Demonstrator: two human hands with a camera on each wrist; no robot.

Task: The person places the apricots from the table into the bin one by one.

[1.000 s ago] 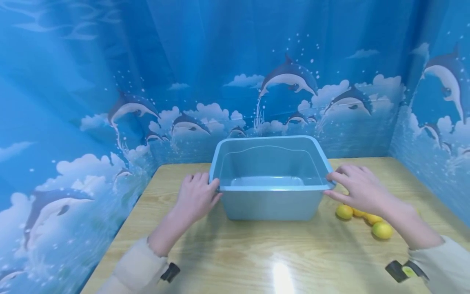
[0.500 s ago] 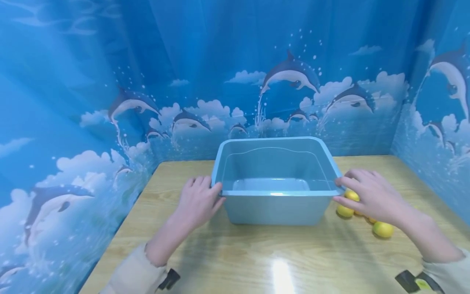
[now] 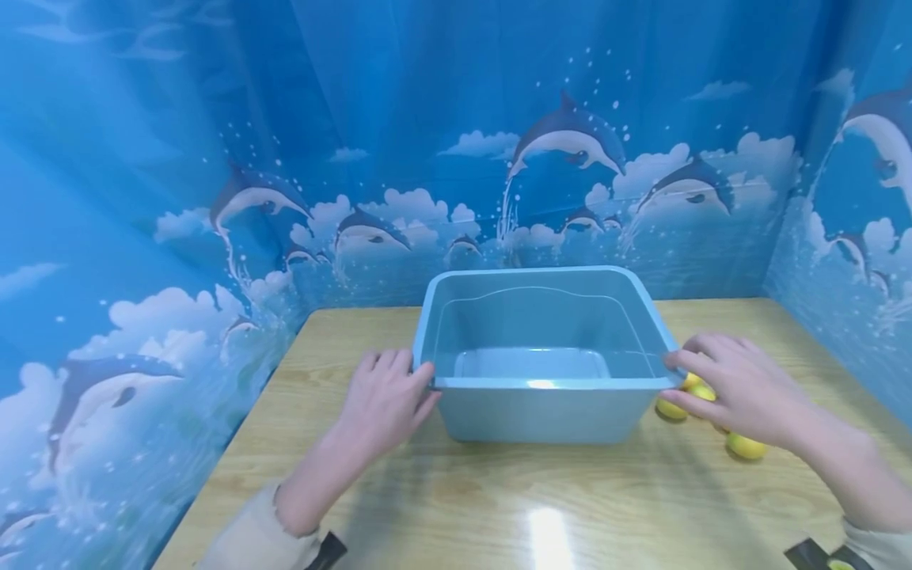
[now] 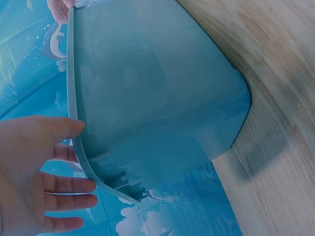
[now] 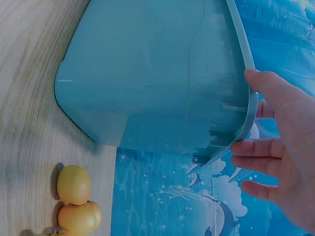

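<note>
A light blue plastic tub [image 3: 541,416] stands on the wooden table in the middle of the head view, its mouth up and nothing inside. My left hand [image 3: 388,404] grips the near left corner of its rim, thumb over the lip. At the near right corner, my right hand [image 3: 741,388] pinches the rim between thumb and fingers. Up close in the left wrist view, the thumb of the left hand [image 4: 27,167] lies on the tub's rim edge with the fingers beyond it. The right wrist view has the right hand [image 5: 295,142] likewise at the rim.
Several yellow round fruits [image 3: 746,446] lie on the table to the right of the tub, partly hidden by the right hand; two or more fruits [image 5: 74,184] show in the right wrist view. A blue dolphin-print curtain [image 3: 399,142] encloses the table's back and sides.
The tub has shifted slightly to the right and nearer, with both hands staying on its rim. The right hand now hides different parts of the yellow fruits.
</note>
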